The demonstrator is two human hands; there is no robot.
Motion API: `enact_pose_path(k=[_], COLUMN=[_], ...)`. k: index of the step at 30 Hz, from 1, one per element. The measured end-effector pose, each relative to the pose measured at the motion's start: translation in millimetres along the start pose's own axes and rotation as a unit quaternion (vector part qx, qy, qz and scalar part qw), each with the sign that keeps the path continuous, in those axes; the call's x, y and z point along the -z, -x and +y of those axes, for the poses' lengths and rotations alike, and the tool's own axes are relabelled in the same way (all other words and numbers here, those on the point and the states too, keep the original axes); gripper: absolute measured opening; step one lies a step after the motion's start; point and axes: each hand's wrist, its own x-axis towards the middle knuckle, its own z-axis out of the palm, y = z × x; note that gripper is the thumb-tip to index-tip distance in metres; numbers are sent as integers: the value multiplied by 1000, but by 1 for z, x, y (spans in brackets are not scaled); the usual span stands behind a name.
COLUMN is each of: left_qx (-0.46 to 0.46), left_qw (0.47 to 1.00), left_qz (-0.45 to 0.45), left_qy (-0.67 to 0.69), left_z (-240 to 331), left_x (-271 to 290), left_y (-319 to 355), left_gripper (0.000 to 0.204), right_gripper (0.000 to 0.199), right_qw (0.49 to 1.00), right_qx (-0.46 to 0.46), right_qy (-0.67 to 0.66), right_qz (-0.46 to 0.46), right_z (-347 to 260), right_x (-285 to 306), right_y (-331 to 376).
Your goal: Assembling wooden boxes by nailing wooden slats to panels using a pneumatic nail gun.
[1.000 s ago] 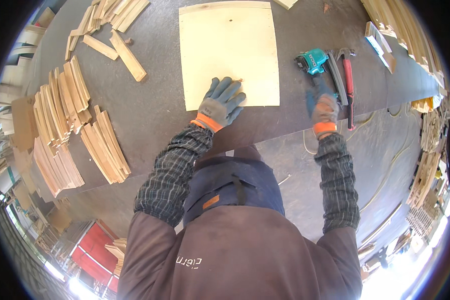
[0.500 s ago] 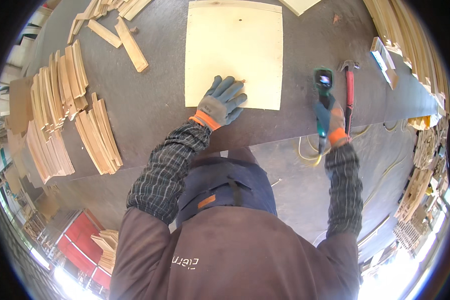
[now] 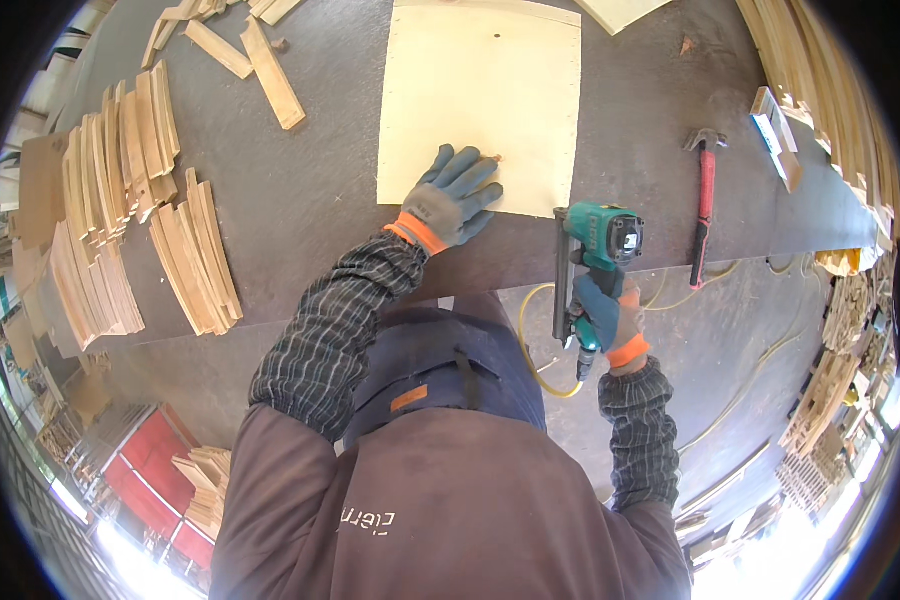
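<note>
A pale, thin wooden panel (image 3: 480, 100) lies flat on the dark worktop (image 3: 310, 190), its near edge close to the bench edge. Spread on the panel's lower part is my gloved left hand (image 3: 452, 200), fingers stretched out, holding nothing. My gloved right hand (image 3: 612, 315) is wrapped round the handle of a green pneumatic nail gun (image 3: 602, 232). The gun is by the panel's near right corner, its long dark magazine along its left side. A yellow air hose (image 3: 523, 335) hangs in a loop below it.
A red-handled claw hammer (image 3: 705, 200) lies right of the nail gun. Several wooden strips (image 3: 125, 150) are stacked at the left, with loose pieces (image 3: 273, 80) beyond. Long boards (image 3: 810, 80) are piled at the far right. Another pale panel (image 3: 615, 8) shows at the far edge.
My right hand has brought the nail gun leftward, from beside the hammer to near the panel's right corner, and turned it. My left hand stays flat on the panel.
</note>
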Motion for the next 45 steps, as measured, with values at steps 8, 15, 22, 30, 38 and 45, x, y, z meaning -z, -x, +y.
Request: enact_pose_path(k=[8, 15, 22, 30, 38, 45], left_qx=[-11, 17, 46, 258, 196, 213], left_qw=[999, 1000, 998, 966, 977, 975], left_qz=[30, 4, -47, 20, 83, 62], left_qy=[-2, -25, -14, -13, -7, 18], left_z=[1, 1, 3, -41, -60, -62], left_x=[5, 7, 21, 86, 65, 68], left_y=[-4, 2, 9, 97, 115, 115], left_gripper=[45, 43, 46, 40, 34, 32], right_gripper=[22, 15, 13, 28, 35, 30], right_qw=[1000, 998, 999, 980, 971, 972], right_qx=[-17, 58, 40, 21, -18, -22], right_qy=[-14, 11, 27, 185, 175, 172], right_qz=[14, 22, -17, -71, -161, -160], right_z=[2, -4, -25, -45, -54, -45], right_x=[-5, -1, -34, -98, -177, -193], right_y=[-1, 24, 36, 5, -35, -48])
